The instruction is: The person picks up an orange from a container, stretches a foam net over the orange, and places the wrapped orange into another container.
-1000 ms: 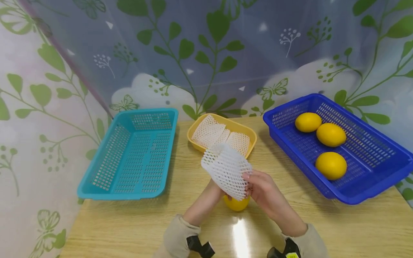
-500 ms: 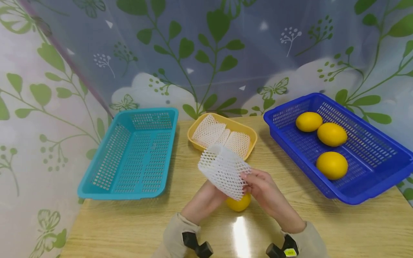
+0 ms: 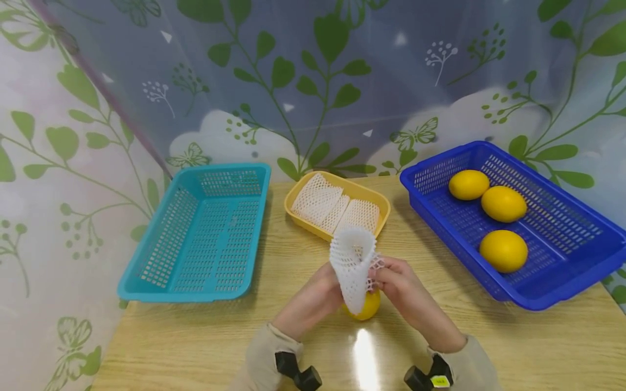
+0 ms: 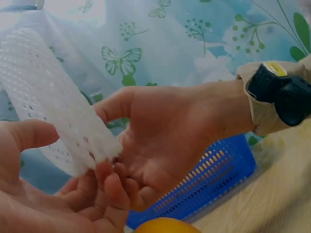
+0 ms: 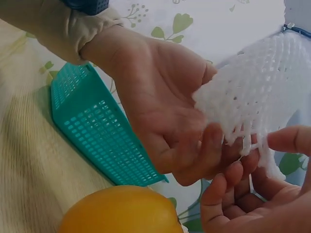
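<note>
A white foam net sleeve (image 3: 351,266) stands up between my two hands, its far mouth gaping toward the head camera. My left hand (image 3: 317,298) grips its lower edge from the left, fingers curled in the right wrist view. Opposite, my right hand (image 3: 405,288) pinches the same lower end between thumb and fingers. In the left wrist view the fingertips of both hands meet at the bottom of the foam net (image 4: 53,97). Below them a yellow lemon (image 3: 369,307) rests on the table, partly covered by the net in the head view.
A yellow tray (image 3: 299,221) behind the hands holds more foam nets. At the left stands a turquoise basket (image 3: 222,244). On the right, a blue basket (image 3: 452,244) contains three lemons (image 3: 504,251). A patterned curtain (image 3: 274,125) backs the wooden table (image 3: 186,347).
The foam net has swung from leaning left and lying flattened to more upright, and its mouth has opened into a tube. Both hands stay over the lemon, nearly in place.
</note>
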Available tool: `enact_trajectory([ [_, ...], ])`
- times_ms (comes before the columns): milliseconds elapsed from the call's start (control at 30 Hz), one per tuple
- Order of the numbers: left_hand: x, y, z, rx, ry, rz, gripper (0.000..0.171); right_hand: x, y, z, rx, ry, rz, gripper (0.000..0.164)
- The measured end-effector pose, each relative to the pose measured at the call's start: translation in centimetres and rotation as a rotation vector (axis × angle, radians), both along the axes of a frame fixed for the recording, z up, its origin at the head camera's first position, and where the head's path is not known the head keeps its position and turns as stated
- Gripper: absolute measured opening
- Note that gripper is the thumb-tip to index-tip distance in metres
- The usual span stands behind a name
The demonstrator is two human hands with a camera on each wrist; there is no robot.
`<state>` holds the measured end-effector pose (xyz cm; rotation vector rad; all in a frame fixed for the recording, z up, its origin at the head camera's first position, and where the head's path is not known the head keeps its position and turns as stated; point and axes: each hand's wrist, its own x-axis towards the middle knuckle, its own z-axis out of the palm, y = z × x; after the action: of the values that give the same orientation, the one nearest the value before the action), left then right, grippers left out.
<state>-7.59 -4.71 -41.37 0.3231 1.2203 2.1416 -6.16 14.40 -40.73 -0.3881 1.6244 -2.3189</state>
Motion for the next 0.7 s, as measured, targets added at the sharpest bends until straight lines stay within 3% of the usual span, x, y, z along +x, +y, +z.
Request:
enact_trajectory([
  [67,0.1,0.2,-0.1,0.018,0.028,0.049,0.056,0.0,0.0,-0.1,-0.041,-0.003,-0.01,0.036],
  [167,0.4,0.5,-0.1,0.067,0.028,0.134,0.042,-0.1,0.2,-0.4,-0.158,0.004,-0.005,0.043],
  [300,0.6,0.6,-0.3,0.209,-0.017,0.197,0.028,-0.3,0.5,-0.9,-0.48,-0.04,0.059,0.046],
  [433,0.6,0.5,-0.5,0.291,-0.101,0.206,0.026,-0.4,0.9,-1.3,-0.76,-0.155,0.122,0.039],
  [533,0.6,0.4,-0.6,0.321,-0.171,0.184,0.026,-0.6,0.9,-1.4,-0.819,-0.177,0.163,0.039],
  [700,0.8,0.1,-0.6,0.366,-0.245,0.104,0.039,-1.0,0.6,-1.2,-0.805,-0.141,0.222,0.05],
])
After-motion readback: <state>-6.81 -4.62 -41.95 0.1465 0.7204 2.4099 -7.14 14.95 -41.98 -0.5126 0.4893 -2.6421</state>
